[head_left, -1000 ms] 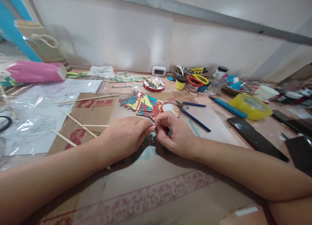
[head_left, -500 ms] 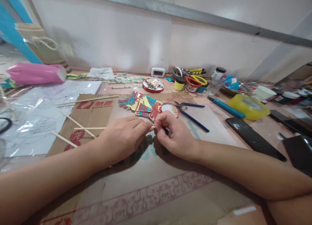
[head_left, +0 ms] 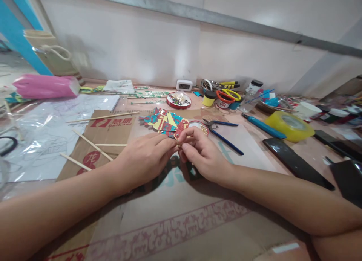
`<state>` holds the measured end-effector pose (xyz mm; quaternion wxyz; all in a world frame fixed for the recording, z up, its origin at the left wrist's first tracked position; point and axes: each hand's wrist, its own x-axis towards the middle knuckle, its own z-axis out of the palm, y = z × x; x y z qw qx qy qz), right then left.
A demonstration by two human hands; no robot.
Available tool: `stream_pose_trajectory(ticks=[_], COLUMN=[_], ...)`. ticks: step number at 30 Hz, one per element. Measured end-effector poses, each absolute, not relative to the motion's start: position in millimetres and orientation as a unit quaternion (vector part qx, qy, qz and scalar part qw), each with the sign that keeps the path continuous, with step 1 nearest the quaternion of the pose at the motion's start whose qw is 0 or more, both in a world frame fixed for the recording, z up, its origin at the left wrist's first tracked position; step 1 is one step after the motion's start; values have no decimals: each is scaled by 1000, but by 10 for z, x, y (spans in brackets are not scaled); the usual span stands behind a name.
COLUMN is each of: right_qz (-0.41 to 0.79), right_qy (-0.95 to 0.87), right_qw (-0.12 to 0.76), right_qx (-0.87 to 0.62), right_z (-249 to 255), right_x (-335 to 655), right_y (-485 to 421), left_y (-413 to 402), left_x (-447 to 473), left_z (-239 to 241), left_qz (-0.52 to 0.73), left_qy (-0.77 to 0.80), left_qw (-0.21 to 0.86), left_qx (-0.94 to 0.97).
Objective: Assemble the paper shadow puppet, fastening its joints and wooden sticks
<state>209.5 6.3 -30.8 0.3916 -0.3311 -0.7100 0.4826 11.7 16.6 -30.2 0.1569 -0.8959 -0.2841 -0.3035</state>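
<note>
My left hand (head_left: 145, 157) and my right hand (head_left: 202, 155) meet fingertip to fingertip over the brown cardboard (head_left: 175, 212). Both are closed in a pinch on a small piece that I cannot make out. It sits at the near edge of a colourful red, yellow and teal paper puppet (head_left: 165, 121) lying flat just beyond my fingers. A small round red lid of beads (head_left: 200, 126) lies right behind my right hand. Blue-handled pliers (head_left: 223, 131) lie to its right.
Thin wooden sticks (head_left: 93, 144) lie on the cardboard at left, beside clear plastic sheets (head_left: 42, 133). A red dish of beads (head_left: 178, 99), paint jars, scissors (head_left: 229, 92), a yellow tape roll (head_left: 290, 123), a blue pen (head_left: 264, 126) and a dark phone (head_left: 295, 163) lie at the back and right.
Both hands have lifted slightly and shifted a little toward the puppet, still pinched together. The view has barely moved.
</note>
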Motion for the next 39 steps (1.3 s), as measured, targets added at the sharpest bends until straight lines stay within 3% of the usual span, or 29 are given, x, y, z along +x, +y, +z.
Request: stream_pose_trajectory(ticks=[12,27,39], right_qz=[549,539,273], right_qy=[-681,-671,-842], right_qw=[385,395,365], right_qx=[-294,-322,-289], right_z=[-278,-273,-374], right_x=[2087,2081,2162], right_y=[88,94,90], left_y=[155,143,144], left_x=[91,92,97], left_z=[-268,-265,-295], left_qz=[-291,-293,-259], left_qy=[-322,-327,-282], left_qw=[139,126,136], left_qx=[-890,-890,-914])
